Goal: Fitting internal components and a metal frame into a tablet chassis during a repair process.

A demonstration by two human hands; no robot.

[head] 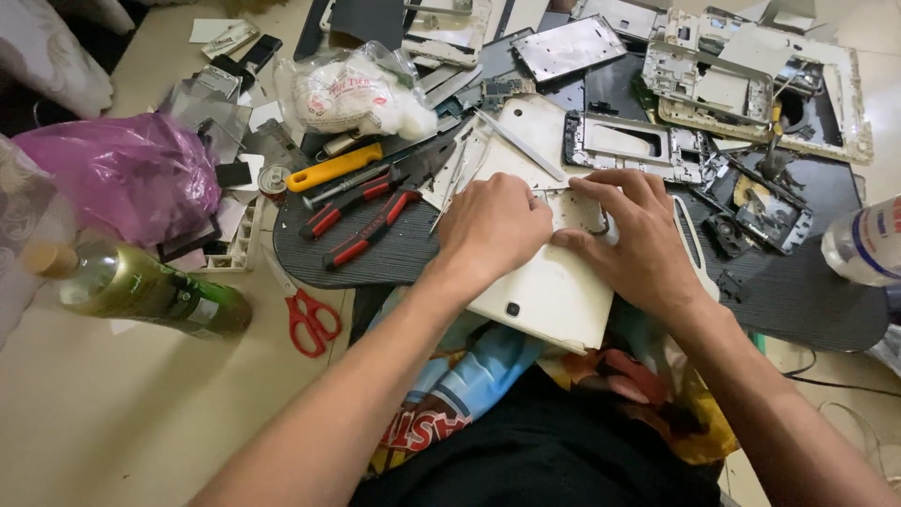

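Both hands sat clamped on the white tablet shell [554, 291], long axis running 11-to-5, left hand [493, 230] at 9, right hand [638, 235] at 3, equally near.

red-handled scissors [312, 322] lie on the floor beside a green bottle [150, 289]. a purple plastic bag [127, 174] sits left of red-handled pliers [361, 218] and a yellow-handled tool [335, 167]. stripped device frames [751, 80] pile up behind; a clear bottle [865, 242] lies far right.
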